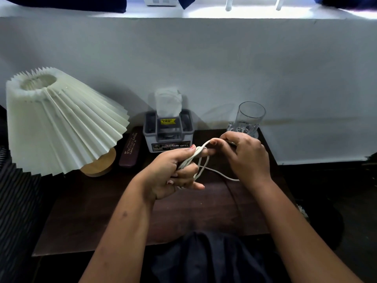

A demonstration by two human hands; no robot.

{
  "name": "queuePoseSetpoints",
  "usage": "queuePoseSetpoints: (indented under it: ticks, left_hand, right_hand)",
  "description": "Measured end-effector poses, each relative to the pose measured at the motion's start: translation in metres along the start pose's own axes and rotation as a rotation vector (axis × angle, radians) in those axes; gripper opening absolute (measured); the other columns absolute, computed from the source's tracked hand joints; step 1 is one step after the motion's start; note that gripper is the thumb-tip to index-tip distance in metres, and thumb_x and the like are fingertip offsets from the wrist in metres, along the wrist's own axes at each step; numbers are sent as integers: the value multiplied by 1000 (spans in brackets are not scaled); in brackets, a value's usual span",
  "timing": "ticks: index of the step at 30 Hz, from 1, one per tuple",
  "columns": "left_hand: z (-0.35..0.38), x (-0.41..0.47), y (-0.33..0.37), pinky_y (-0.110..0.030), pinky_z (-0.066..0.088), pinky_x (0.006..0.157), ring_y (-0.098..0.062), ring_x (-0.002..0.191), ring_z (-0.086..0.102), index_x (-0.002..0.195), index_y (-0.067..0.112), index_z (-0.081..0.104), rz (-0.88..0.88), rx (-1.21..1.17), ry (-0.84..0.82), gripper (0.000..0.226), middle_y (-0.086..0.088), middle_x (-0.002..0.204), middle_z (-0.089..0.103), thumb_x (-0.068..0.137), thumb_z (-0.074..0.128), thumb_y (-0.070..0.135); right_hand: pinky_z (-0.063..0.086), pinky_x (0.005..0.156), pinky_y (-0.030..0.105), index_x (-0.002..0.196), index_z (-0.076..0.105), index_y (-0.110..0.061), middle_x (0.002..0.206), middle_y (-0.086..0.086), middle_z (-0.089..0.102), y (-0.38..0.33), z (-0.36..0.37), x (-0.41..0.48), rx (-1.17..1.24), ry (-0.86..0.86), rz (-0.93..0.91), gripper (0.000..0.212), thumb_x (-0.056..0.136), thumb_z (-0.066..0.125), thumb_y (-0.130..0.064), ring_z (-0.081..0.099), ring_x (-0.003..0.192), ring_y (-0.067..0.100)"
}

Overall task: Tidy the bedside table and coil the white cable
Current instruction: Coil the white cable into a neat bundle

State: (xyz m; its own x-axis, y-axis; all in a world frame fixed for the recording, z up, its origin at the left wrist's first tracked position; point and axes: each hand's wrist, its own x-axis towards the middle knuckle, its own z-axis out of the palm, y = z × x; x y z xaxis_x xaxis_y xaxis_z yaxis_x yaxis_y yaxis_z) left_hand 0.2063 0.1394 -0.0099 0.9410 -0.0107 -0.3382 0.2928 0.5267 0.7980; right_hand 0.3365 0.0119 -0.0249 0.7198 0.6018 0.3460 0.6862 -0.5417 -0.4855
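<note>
The white cable (201, 160) is wound in several loops around the fingers of my left hand (173, 172), which grips the bundle above the dark wooden bedside table (98, 211). My right hand (246, 156) pinches the cable's free strand just right of the loops, fingers closed on it. A loose length of the cable trails from the loops toward my right wrist, low over the tabletop. The cable's ends are hidden by my hands.
A pleated cream lamp (61, 119) on a wooden base stands at the left. A brown spectacle case (130, 150) lies beside it. A grey tissue box (168, 129) sits at the back centre, an empty glass (247, 119) at the back right. White wall behind.
</note>
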Motion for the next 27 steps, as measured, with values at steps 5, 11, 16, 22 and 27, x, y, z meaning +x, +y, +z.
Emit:
queuePoseSetpoints:
  ticks: [5, 11, 16, 22, 27]
  left_hand:
    - [-2, -3, 2, -31, 57, 68, 0, 28, 16, 122, 7, 60, -6, 13, -102, 49, 10, 38, 19, 92, 34, 35]
    - [-1, -1, 0, -28, 56, 74, -1, 25, 27, 127, 11, 56, 141, -189, -180, 47, 7, 34, 26, 95, 29, 34]
    - [14, 15, 2, -25, 56, 62, -9, 32, 35, 140, 16, 39, 474, -418, 113, 47, 2, 40, 37, 97, 26, 32]
    - [9, 30, -5, -27, 56, 76, -5, 31, 30, 146, 25, 24, 653, -286, 540, 45, 1, 56, 58, 101, 23, 33]
    - [-4, 27, -4, -17, 40, 50, -5, 36, 37, 148, 29, 11, 797, 62, 808, 47, -10, 70, 63, 103, 21, 24]
  right_hand:
    - [32, 61, 26, 85, 67, -25, 86, -2, 69, -2, 2, 0, 43, 7, 43, 34, 85, 53, -55, 62, 82, 21]
    - [48, 63, 34, 91, 66, -24, 80, 1, 69, -7, 14, -2, 217, -65, 79, 40, 85, 41, -55, 64, 78, 24]
    - [52, 75, 45, 105, 54, -30, 96, 10, 70, -20, 33, -13, 270, -345, 18, 18, 88, 47, -31, 64, 91, 36]
    - [51, 77, 45, 103, 52, -25, 104, 14, 66, -41, 38, -22, 153, -650, -54, 15, 90, 46, -29, 60, 96, 38]
    - [39, 63, 32, 95, 57, -25, 101, 7, 66, -53, 33, -27, 36, -711, -184, 15, 93, 43, -28, 61, 94, 32]
